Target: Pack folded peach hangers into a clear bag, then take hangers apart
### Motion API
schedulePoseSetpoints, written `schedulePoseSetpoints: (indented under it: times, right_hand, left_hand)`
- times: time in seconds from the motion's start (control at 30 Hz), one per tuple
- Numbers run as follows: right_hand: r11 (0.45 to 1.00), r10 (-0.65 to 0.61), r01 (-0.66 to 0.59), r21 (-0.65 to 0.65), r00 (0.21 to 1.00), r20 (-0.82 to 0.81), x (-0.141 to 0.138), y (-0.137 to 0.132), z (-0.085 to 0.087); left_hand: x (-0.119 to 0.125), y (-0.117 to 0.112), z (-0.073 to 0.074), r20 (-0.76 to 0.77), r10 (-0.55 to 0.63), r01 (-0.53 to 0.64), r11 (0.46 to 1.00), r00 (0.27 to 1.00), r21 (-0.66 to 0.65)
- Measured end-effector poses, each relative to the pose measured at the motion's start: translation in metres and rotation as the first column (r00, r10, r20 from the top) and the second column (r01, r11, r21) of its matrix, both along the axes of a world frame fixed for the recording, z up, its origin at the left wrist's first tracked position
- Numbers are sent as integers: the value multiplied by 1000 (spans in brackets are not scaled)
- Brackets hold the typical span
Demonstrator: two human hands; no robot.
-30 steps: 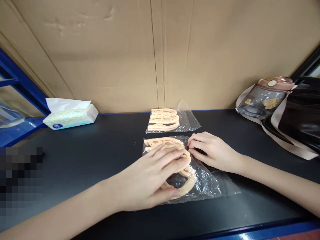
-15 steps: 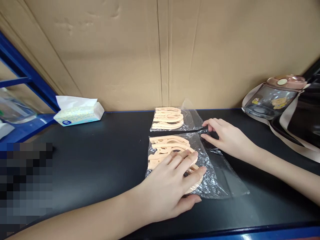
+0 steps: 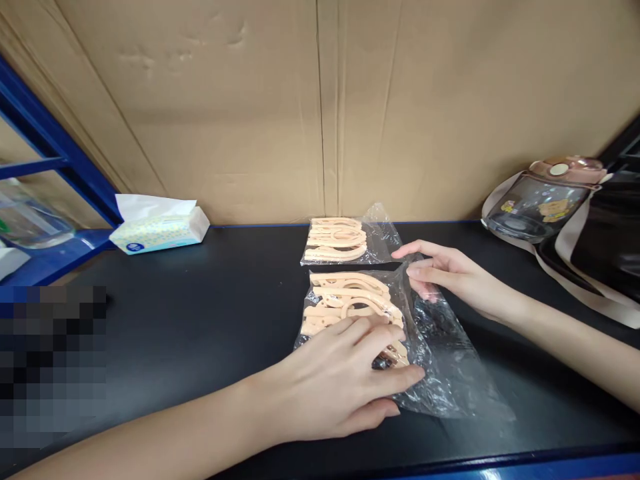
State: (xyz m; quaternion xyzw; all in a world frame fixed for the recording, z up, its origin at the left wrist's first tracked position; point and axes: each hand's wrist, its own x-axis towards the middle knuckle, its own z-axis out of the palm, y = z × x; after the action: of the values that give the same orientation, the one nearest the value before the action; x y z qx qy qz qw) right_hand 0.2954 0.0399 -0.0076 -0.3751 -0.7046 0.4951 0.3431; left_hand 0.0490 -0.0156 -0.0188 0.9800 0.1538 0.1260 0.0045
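A clear plastic bag [image 3: 440, 347] of peach-coloured parts, which look like folding hangers [image 3: 345, 283], lies on the black tabletop in front of me. My left hand [image 3: 350, 373] rests on the bag's lower part, fingers spread, covering some of the pieces. At the bag's upper right corner, my right hand [image 3: 440, 270] has the plastic between thumb and curled fingers, some showing through the film. Its index finger points left, near a second clear bag [image 3: 383, 230]. This second bag lies just behind the first and holds similar hangers [image 3: 335, 239].
A tissue pack [image 3: 159, 230] stands at the back left beside a blue metal frame [image 3: 85, 200]. To the right are a strapped drinking bottle [image 3: 545, 200] and a black bag [image 3: 613, 233]. Cardboard [image 3: 225, 100] walls off the back of the black table [image 3: 190, 333].
The front bag has shifted slightly right, and its loose plastic flap spreads further right. My right hand has turned, its index finger now extended and its other fingers lower, behind the film.
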Motion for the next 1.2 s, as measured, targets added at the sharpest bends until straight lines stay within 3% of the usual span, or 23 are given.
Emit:
schedulePoseSetpoints:
  times: [0.17,0.6,0.7,0.8,0.97,1.07,1.2]
  right_hand:
    - [999,13,-17,-45,997,-75,-7,-6,-5]
    - [988,155,-154,26,986,-53,-9,-13,-9]
    - [976,195,-195,99,981,9,-8,-16,-8]
    - [935,211,-260,240,955,209,-9,-20,-9]
    - [811,157,-358,462,894,419,-13,-25,-14]
    - [755,111,-379,536,879,464,-15,-27,-15]
    - [724,81,-390,569,867,491,-15,-26,-14]
  left_hand:
    - [2,-1,3,0,-59,59,998,998,-12]
    - [0,1,-1,7,-83,83,997,996,-3]
    - [0,1,-1,11,-85,85,996,996,1]
    - [0,1,-2,21,-82,82,997,996,6]
    - [1,1,-2,30,-88,87,996,996,20]
    - [1,0,-2,-17,-93,94,988,996,123]
    - [0,-5,-2,12,-104,96,946,994,311]
